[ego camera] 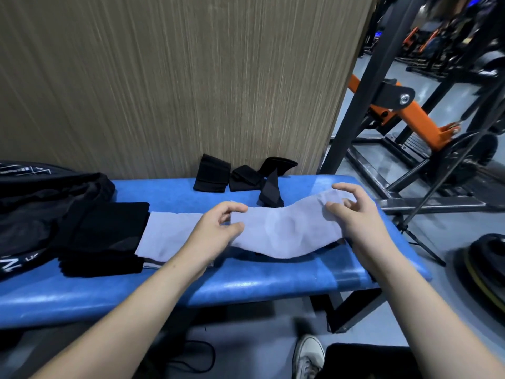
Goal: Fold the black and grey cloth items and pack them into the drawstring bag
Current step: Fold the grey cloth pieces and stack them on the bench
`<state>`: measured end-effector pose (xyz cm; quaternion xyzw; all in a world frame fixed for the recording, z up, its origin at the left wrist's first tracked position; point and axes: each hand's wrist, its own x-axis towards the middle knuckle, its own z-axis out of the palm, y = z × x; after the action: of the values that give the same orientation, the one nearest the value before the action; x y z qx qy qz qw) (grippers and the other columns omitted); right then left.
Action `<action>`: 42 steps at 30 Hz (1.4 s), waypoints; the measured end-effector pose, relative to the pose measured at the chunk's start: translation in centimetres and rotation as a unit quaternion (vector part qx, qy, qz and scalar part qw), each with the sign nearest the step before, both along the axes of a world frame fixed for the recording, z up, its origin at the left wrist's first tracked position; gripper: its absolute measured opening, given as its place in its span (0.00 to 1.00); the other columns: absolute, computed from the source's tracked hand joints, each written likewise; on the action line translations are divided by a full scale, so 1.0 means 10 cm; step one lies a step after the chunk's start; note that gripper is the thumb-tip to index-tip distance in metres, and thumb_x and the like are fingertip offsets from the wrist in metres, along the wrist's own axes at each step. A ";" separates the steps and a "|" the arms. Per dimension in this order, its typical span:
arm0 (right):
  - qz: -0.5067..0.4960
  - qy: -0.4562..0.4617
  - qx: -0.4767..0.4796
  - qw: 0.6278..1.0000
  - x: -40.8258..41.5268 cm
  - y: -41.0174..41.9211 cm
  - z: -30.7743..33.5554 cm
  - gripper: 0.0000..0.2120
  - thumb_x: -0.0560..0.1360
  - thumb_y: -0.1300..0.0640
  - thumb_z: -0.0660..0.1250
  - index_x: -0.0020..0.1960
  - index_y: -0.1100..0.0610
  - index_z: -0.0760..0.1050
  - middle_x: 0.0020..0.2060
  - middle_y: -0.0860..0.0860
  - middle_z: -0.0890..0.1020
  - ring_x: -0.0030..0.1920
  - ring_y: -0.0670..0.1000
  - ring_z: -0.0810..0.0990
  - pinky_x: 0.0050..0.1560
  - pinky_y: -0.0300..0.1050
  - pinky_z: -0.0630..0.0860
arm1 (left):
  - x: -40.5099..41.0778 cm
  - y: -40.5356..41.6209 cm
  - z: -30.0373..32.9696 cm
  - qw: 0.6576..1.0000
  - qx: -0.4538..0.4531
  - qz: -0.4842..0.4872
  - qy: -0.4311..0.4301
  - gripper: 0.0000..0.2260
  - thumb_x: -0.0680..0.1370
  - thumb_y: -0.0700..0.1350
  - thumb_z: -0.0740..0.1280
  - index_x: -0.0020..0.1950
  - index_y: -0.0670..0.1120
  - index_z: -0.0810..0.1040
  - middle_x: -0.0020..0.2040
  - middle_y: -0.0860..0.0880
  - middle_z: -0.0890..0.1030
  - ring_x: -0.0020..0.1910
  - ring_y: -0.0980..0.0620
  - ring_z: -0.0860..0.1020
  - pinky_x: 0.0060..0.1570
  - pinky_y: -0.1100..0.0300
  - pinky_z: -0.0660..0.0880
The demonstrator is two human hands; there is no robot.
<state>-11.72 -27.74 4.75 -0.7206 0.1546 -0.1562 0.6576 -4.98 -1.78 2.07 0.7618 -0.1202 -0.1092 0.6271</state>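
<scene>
A long grey cloth [287,231] lies stretched left to right across the blue padded bench [246,285], with a dark piece showing under its right part. My left hand [216,228] hovers at the cloth's middle, thumb and fingers curled and apart around its edge. Over the cloth's right end my right hand [355,214] is spread, with the fingertips touching the fabric. The cloth's left end runs under a folded black cloth [103,236]. The black drawstring bag [41,198] with white print lies crumpled at the far left.
Three small folded black items [211,173] [244,178] [270,191] sit at the bench's back edge against a wood-grain panel [164,77]. A black and orange gym rack [396,110] stands to the right. On the floor lie a weight plate [483,269] and my shoe [307,354].
</scene>
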 end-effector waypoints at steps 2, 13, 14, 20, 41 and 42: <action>0.015 -0.008 -0.001 1.000 0.01 0.09 0.01 0.14 0.76 0.60 0.68 0.58 0.45 0.76 0.41 0.52 0.78 0.43 0.49 0.79 0.40 0.47 0.75 | -0.03 -0.04 0.01 1.000 -0.007 -0.007 0.000 0.13 0.77 0.37 0.67 0.55 0.55 0.80 0.44 0.55 0.80 0.41 0.61 0.73 0.45 0.66 0.68; 0.161 0.010 0.022 0.987 0.12 0.68 0.02 0.14 0.80 0.56 0.67 0.64 0.52 0.70 0.47 0.56 0.78 0.34 0.55 0.78 0.34 0.49 0.77 | -0.17 -0.19 0.08 0.994 -0.066 -0.081 0.013 0.10 0.82 0.40 0.63 0.61 0.50 0.76 0.36 0.50 0.78 0.37 0.54 0.76 0.40 0.63 0.71; 0.173 0.011 0.031 0.984 0.13 0.72 0.02 0.14 0.80 0.56 0.66 0.64 0.54 0.70 0.49 0.59 0.76 0.33 0.56 0.78 0.34 0.52 0.78 | -0.18 -0.20 0.10 0.993 -0.079 -0.079 0.023 0.09 0.83 0.41 0.62 0.61 0.49 0.76 0.38 0.51 0.82 0.39 0.55 0.80 0.40 0.63 0.74; 0.206 0.010 0.025 0.978 0.12 0.74 0.02 0.08 0.82 0.60 0.64 0.60 0.61 0.74 0.51 0.59 0.76 0.36 0.58 0.80 0.41 0.57 0.80 | -0.14 -0.13 0.09 0.995 -0.081 -0.037 0.037 0.15 0.80 0.48 0.67 0.65 0.53 0.71 0.49 0.44 0.86 0.44 0.52 0.83 0.46 0.60 0.78; 0.146 -0.005 -0.077 0.986 0.33 0.99 0.01 0.24 0.76 0.57 0.72 0.67 0.42 0.69 0.59 0.51 0.75 0.49 0.43 0.78 0.49 0.34 0.73 | -0.08 0.49 0.33 0.991 -0.126 0.020 -0.029 0.27 0.78 0.30 0.59 0.68 0.58 0.71 0.46 0.42 0.83 0.42 0.50 0.80 0.43 0.59 0.75; 0.176 0.008 -0.012 0.984 0.34 1.03 0.00 0.25 0.77 0.57 0.71 0.70 0.43 0.67 0.56 0.55 0.78 0.47 0.46 0.79 0.46 0.37 0.75 | -0.07 0.55 0.34 0.991 -0.131 0.025 -0.032 0.27 0.78 0.29 0.58 0.67 0.58 0.71 0.47 0.39 0.83 0.42 0.49 0.79 0.43 0.58 0.75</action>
<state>-8.32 -17.43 4.76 -0.7459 0.0291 -0.0339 0.6645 -5.67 3.73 5.49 0.6792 -0.1343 -0.0518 0.7197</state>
